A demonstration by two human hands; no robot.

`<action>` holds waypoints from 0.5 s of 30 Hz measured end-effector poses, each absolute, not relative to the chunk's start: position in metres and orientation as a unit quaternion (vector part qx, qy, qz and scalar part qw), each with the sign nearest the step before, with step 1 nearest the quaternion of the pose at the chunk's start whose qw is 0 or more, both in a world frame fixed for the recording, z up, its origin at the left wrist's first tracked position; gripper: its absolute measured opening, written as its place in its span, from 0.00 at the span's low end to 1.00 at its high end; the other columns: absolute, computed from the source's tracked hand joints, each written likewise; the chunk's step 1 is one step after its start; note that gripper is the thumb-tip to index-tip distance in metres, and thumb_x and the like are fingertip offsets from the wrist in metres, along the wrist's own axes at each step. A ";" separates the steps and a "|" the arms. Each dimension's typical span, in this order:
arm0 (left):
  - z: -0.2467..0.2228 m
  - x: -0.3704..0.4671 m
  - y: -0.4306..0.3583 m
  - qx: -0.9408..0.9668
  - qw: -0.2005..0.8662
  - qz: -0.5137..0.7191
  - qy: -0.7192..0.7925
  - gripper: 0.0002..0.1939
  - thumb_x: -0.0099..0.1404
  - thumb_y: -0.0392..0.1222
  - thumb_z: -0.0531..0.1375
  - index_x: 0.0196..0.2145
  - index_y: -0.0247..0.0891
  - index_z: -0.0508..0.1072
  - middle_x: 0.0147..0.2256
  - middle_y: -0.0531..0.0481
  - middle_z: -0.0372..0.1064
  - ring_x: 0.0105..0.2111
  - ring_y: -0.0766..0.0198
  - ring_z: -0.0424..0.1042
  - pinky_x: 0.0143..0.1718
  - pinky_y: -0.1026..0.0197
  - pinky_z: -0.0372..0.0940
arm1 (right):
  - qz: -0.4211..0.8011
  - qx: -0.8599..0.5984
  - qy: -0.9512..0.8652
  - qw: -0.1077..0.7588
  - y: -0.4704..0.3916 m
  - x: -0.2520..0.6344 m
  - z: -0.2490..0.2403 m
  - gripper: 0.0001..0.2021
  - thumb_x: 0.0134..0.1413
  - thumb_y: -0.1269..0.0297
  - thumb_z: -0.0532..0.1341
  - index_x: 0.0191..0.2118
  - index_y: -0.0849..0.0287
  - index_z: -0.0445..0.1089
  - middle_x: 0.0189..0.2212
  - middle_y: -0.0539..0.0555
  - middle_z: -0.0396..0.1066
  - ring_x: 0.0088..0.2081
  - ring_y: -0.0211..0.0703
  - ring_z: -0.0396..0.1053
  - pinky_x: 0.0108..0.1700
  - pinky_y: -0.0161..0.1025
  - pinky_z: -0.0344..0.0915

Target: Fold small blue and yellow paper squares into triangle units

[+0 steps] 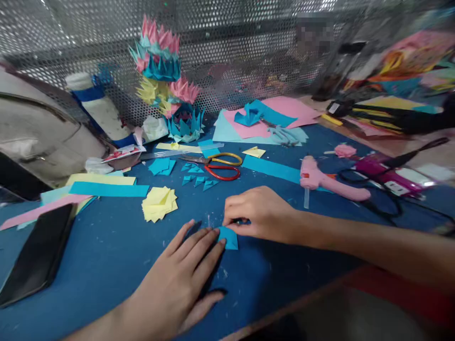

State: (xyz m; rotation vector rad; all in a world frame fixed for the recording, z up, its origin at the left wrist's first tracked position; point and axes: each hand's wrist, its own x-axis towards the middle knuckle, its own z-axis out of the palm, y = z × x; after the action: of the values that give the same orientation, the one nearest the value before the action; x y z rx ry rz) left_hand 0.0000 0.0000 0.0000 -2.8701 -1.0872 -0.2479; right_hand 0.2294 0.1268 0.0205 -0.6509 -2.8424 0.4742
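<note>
Small blue paper piece (228, 237) flat on the blue table (106, 255), pinned between both hands. Left hand (181, 279) spread flat, fingers slightly apart, fingertips pressing the left edge; right hand (258, 215) curled, fingertips together, pinching down on the top edge. Probably light, thin, easily creased — likely to slide on the mat (best held at edges and corners). Yellow paper stack (159, 203) and scissors (216, 166) beyond.

Left hand (181, 279) flat, palm down, fingers extended, right hand (258, 213) curled, fingertips pressed down, forearms angled inward.
</note>
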 end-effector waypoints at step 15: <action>0.004 0.003 0.003 -0.930 0.040 -0.054 -0.361 0.34 0.74 0.59 0.50 0.67 0.31 0.58 0.65 0.43 0.60 0.64 0.50 0.56 0.70 0.43 0.25 | 0.047 -0.131 -0.985 0.104 0.130 0.232 0.018 0.08 0.65 0.65 0.59 0.34 0.58 0.73 0.35 0.48 0.75 0.32 0.36 0.66 0.31 0.38 0.48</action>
State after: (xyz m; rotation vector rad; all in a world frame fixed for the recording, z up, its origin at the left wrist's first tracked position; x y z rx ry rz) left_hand 0.0027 0.0028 0.0036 -2.8496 -1.1066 -0.1660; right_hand 0.2320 0.1303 0.0175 -0.3860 -2.9035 0.1376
